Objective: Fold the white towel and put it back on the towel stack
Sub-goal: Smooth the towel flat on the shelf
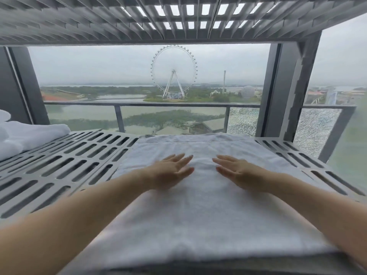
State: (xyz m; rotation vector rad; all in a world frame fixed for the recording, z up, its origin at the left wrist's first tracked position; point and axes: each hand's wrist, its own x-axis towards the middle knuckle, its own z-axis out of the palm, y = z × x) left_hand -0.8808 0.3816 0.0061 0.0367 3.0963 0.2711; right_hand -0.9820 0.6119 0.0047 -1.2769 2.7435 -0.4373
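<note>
Head view: white towel (200, 219) lies lengthwise away (left hand (170, 171), right hand (236, 173) flat atop).

Saw towel (208, 211) laid centre on shelf (59, 165), left hand (168, 172) and right hand (238, 173) flat on it, side by side. Found towel stack (29, 135) far left on same shelf, railing (158, 105) behind.

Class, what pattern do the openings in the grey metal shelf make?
Rows of elongated slots across the grey metal shelf, seen in the head view.

Single head-worn wide-angle view, looking forward and slightly down along a slotted shelf (59, 165), close over it, facing the window (139, 76) beyond.
</note>
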